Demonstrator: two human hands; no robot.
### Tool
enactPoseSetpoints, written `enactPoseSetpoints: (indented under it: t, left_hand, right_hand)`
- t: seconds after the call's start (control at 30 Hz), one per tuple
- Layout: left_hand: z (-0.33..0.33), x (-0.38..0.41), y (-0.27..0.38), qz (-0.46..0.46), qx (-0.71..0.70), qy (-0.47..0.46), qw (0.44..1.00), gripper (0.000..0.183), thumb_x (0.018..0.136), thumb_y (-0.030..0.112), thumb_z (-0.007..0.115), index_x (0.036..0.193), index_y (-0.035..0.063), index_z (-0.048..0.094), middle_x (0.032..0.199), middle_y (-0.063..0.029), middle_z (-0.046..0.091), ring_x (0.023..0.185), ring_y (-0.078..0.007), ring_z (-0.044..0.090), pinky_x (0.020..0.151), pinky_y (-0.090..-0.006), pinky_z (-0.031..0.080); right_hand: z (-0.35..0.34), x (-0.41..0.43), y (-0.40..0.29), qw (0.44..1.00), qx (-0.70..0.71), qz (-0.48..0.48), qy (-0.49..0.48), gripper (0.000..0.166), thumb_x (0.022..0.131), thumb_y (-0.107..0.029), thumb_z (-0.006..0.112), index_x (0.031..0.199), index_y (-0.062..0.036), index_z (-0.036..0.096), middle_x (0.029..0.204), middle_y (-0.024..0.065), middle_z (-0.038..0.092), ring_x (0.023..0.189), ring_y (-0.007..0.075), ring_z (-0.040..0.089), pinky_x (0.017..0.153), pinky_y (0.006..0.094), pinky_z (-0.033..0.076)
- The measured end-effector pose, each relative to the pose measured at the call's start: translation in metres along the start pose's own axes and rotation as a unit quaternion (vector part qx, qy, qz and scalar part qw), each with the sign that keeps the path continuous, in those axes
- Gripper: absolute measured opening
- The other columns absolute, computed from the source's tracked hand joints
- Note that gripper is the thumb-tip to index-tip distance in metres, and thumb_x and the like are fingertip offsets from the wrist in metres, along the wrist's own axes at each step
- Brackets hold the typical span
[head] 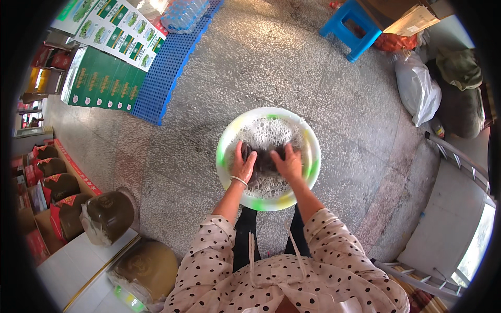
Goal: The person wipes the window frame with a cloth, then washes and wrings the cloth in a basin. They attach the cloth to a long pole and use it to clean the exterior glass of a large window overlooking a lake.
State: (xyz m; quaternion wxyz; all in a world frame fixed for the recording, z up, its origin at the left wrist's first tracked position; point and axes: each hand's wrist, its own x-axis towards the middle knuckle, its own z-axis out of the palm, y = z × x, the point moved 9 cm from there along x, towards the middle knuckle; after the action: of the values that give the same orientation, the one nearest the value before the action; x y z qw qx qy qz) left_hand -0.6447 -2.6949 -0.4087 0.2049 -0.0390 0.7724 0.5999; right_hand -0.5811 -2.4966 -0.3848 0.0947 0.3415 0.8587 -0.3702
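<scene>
A round white plastic basin (313, 135) with green and yellow patches stands on the floor in front of my feet. White suds (266, 129) cover much of the water in it. A dark wet cloth (264, 159) lies bunched in the middle, partly under water. At the basin's left side my left hand (243, 166), with a pale bangle on its wrist, grips a fold of the cloth between thumb and fingers. My right hand (289, 162) holds the cloth's other side, its fingertips partly hidden in the suds and slightly blurred.
Green cartons (103, 82) stand by a blue perforated plastic pallet (168, 70) at upper left. Lidded brown jars (107, 217) line the left. A blue stool (354, 27), a white plastic sack (417, 86) and a metal-framed ladder or rack (458, 154) stand on the right.
</scene>
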Motion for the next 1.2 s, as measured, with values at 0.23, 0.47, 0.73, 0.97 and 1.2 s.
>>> enactPoseSetpoints:
  t: [0.23, 0.47, 0.73, 0.97, 1.2]
  left_hand:
    - [0.054, -0.017, -0.028, -0.262, -0.517, -0.155, 0.8, 0.064, 0.09, 0.051, 0.051, 0.132, 0.0031, 0.04, 0.126, -0.0115, 0.054, 0.108, -0.0241, 0.056, 0.095, -0.0396, 0.046]
    - [0.071, -0.015, -0.009, -0.261, -0.582, -0.122, 0.761, 0.033, 0.093, 0.032, 0.052, 0.12, 0.0135, 0.053, 0.112, -0.0105, 0.056, 0.1, -0.0261, 0.056, 0.088, -0.0412, 0.049]
    - [0.032, -0.014, -0.054, -0.265, -0.356, -0.034, 0.895, 0.032, 0.091, 0.029, 0.057, 0.11, 0.0036, 0.06, 0.107, -0.009, 0.063, 0.094, -0.0185, 0.06, 0.088, -0.0348, 0.049]
    - [-0.002, -0.031, 0.014, -0.132, -0.274, -0.02, 0.952, 0.038, 0.084, 0.016, 0.069, 0.116, 0.003, 0.053, 0.109, -0.0078, 0.06, 0.098, -0.0181, 0.058, 0.088, -0.032, 0.048]
    - [-0.018, -0.026, 0.033, 0.061, 0.169, -0.001, 0.984, 0.079, 0.066, 0.004, 0.066, 0.14, 0.012, 0.038, 0.132, -0.0175, 0.046, 0.124, -0.0349, 0.042, 0.107, -0.042, 0.031]
  right_hand:
    - [0.015, -0.056, -0.054, 0.963, 0.243, -0.082, -0.087, 0.038, 0.076, -0.031, 0.073, 0.102, -0.0048, 0.066, 0.11, 0.0193, 0.057, 0.094, 0.0297, 0.06, 0.082, 0.0364, 0.049]
    - [-0.028, -0.101, -0.135, 0.961, -0.025, -0.271, 0.049, 0.023, 0.07, -0.032, 0.073, 0.081, -0.0138, 0.064, 0.102, 0.0128, 0.054, 0.089, 0.0345, 0.055, 0.066, 0.0437, 0.051]
    - [-0.016, -0.022, -0.089, 0.993, -0.074, -0.084, 0.024, 0.035, 0.084, -0.051, 0.057, 0.093, -0.0177, 0.067, 0.092, 0.0158, 0.06, 0.079, 0.0359, 0.064, 0.066, 0.0463, 0.052]
    - [-0.046, 0.008, -0.043, 0.987, -0.153, 0.033, 0.023, 0.051, 0.085, -0.058, 0.052, 0.11, -0.0139, 0.061, 0.107, 0.019, 0.058, 0.102, 0.0388, 0.057, 0.085, 0.0482, 0.046]
    - [-0.003, -0.057, -0.069, 0.918, -0.319, -0.222, -0.08, 0.085, 0.07, -0.043, 0.075, 0.142, -0.0388, 0.03, 0.153, 0.0124, 0.011, 0.137, 0.0478, 0.012, 0.095, 0.0714, 0.027]
